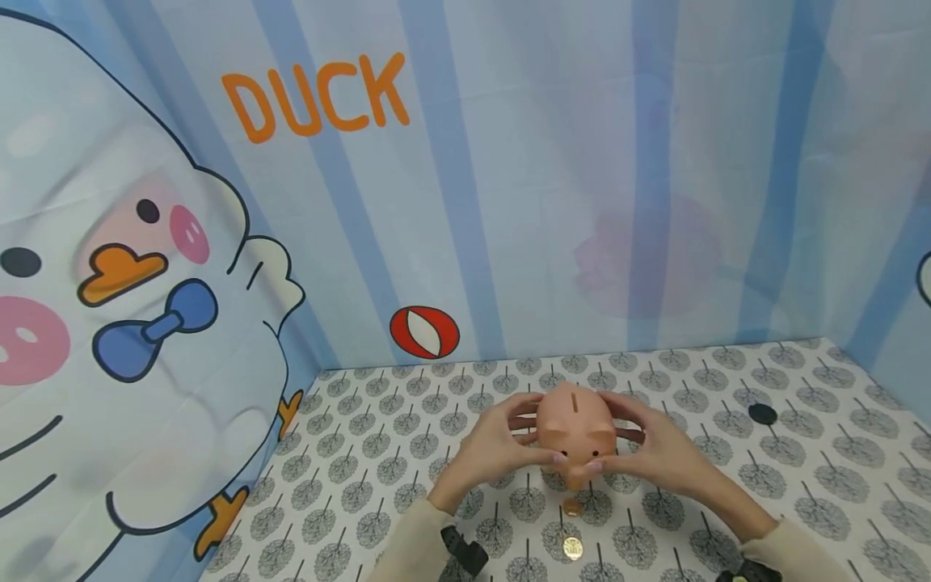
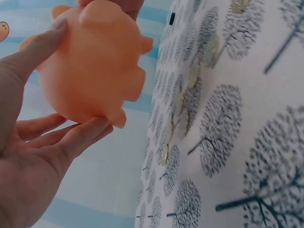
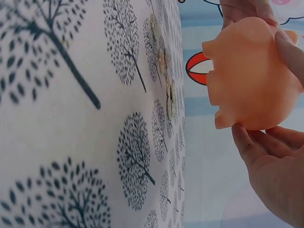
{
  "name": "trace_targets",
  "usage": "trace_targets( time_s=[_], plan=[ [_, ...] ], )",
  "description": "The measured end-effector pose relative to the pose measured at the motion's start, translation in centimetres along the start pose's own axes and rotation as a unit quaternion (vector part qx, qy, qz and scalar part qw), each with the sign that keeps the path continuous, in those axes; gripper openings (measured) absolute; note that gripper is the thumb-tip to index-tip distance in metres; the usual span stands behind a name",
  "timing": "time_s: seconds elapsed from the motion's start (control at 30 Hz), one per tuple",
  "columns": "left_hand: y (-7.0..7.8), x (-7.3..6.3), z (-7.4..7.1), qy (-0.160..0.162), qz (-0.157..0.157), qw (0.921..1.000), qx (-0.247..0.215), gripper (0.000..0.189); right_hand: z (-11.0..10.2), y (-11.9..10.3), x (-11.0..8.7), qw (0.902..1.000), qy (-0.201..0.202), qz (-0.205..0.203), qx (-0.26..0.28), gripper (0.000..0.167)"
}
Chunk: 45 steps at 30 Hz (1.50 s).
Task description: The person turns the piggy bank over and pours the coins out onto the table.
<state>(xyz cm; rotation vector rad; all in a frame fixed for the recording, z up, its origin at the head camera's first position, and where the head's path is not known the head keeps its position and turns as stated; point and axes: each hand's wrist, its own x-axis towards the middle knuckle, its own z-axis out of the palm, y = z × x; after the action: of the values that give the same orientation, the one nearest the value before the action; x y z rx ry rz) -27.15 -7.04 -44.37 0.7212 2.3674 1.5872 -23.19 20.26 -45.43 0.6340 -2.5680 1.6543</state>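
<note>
An orange-pink piggy bank [image 1: 570, 416] with a coin slot on its back is held up off the table, its snout towards me. My left hand [image 1: 498, 444] grips one side, with the thumb by the snout and the fingers at the rear. The other side is gripped by my right hand [image 1: 665, 453] in the same way. Both wrist views show a gap between the pig's feet and the cloth. Several gold coins [image 2: 181, 111] lie beneath and in front of the pig; one coin [image 1: 573, 549] is nearest me. The pig's underside opening cannot be seen.
A tree-patterned white cloth [image 1: 407, 420] covers the table. To the right lies a black round disc [image 1: 762, 414]. A printed curtain [image 1: 524, 202] with a duck and stripes stands along the back and sides.
</note>
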Motion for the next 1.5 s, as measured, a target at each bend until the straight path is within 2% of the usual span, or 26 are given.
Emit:
trace_targets(
  time_s=[0.3,0.47,0.6,0.73,0.93,1.07,1.17,1.3,1.5],
  plan=[
    [0.1,0.7,0.5,-0.012,0.000,0.9998,-0.018,0.087,-0.9,0.1,-0.2,0.9997,0.001,-0.010,-0.023,0.096],
    [1.0,1.1,1.3,-0.017,-0.001,0.9998,-0.008,0.087,-2.0,0.4,-0.6,0.9994,-0.009,-0.007,-0.033,0.095],
    [1.6,2.1,2.6,-0.015,0.001,0.9998,0.016,0.088,-3.4,0.7,-1.1,0.9983,-0.012,-0.007,-0.057,0.095],
    [1.7,3.3,4.5,-0.017,-0.003,0.9995,0.028,0.086,-5.1,1.7,-1.9,0.9972,-0.021,-0.002,-0.071,0.093],
    [2.2,4.9,7.0,-0.016,-0.013,0.9996,0.018,0.087,-7.8,3.4,-2.6,0.9960,-0.030,0.012,-0.083,0.091],
    [2.4,5.9,7.9,-0.018,-0.003,0.9996,0.022,0.084,-9.1,4.1,-2.6,0.9950,-0.030,0.013,-0.094,0.091],
    [2.5,6.6,8.6,-0.017,0.003,0.9987,0.047,0.083,-9.9,4.6,-2.7,0.9937,-0.025,0.012,-0.109,0.090],
    [2.3,7.0,9.3,-0.014,-0.006,0.9972,0.073,0.084,-10.6,5.5,-2.9,0.9936,-0.028,0.010,-0.109,0.088],
    [2.1,7.7,10.6,-0.024,-0.021,0.9984,0.047,0.077,-11.6,7.1,-3.5,0.9938,-0.031,0.008,-0.106,0.088]
  ],
)
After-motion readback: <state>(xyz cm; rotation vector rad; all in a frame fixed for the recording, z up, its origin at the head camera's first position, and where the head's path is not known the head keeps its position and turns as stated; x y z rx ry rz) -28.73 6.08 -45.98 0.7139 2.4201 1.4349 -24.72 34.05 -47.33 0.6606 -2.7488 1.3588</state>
